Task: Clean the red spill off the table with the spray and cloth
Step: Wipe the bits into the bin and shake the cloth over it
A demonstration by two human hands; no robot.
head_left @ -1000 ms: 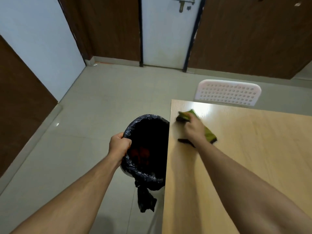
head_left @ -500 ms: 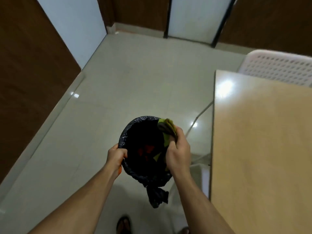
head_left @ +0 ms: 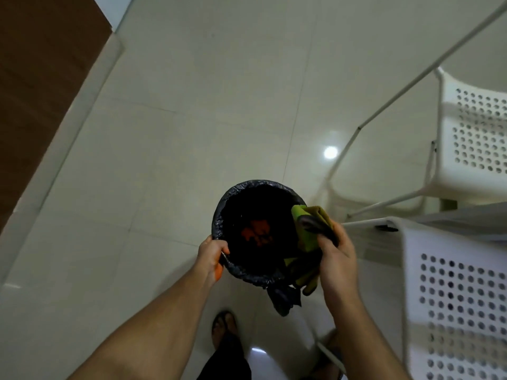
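Observation:
My left hand [head_left: 212, 255] grips the near-left rim of a small bin lined with a black bag [head_left: 241, 272], held above the floor. Red scraps [head_left: 256, 233] lie at its bottom. My right hand [head_left: 336, 257] grips a bunched green cloth [head_left: 308, 229] over the bin's right rim; part of the cloth hangs down beside the bag. The table and the spray are out of view.
White perforated chairs stand at the right [head_left: 477, 138] and lower right [head_left: 452, 297], with thin white legs [head_left: 384, 108] crossing the tiled floor. A brown wall panel [head_left: 35, 91] runs along the left. My sandalled foot [head_left: 223, 329] is below the bin.
My right hand took the cloth off the table and brought it over the bin. The view has tilted down to the floor, so the table has left the frame.

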